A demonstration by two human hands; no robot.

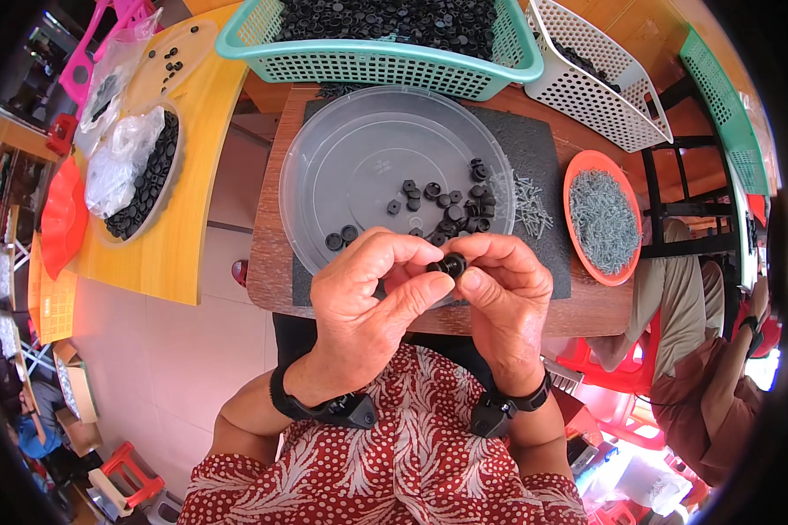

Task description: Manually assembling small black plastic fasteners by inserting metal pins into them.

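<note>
Right above the near edge of the small wooden table [271,262], both hands meet around one small black plastic cap [451,263]. The left hand [368,297] has its thumb and forefinger curled toward the part from the left, thumb tip pressed against it; the right hand [503,293] pinches it from the right and below, thumb pad under it and forefinger curved over the top. The cap sits exactly between the two sets of fingertips, so neither hand is clearly nearer, though the right seems to carry more of the grip. It looks round, with its open face turned roughly toward the left hand; whether a screw is already seated in it cannot be told. Just beyond the knuckles lies a clear round plastic lid [350,157] on a dark mat [543,149], with loose black caps [451,206] scattered toward its right side. A small heap of loose screws [530,206] lies on the mat just right of the lid, and an orange dish of screws [602,219] stands by the right edge. At the far edge rests a teal basket [368,57] full of black parts, with a white basket [600,79] to its right.
</note>
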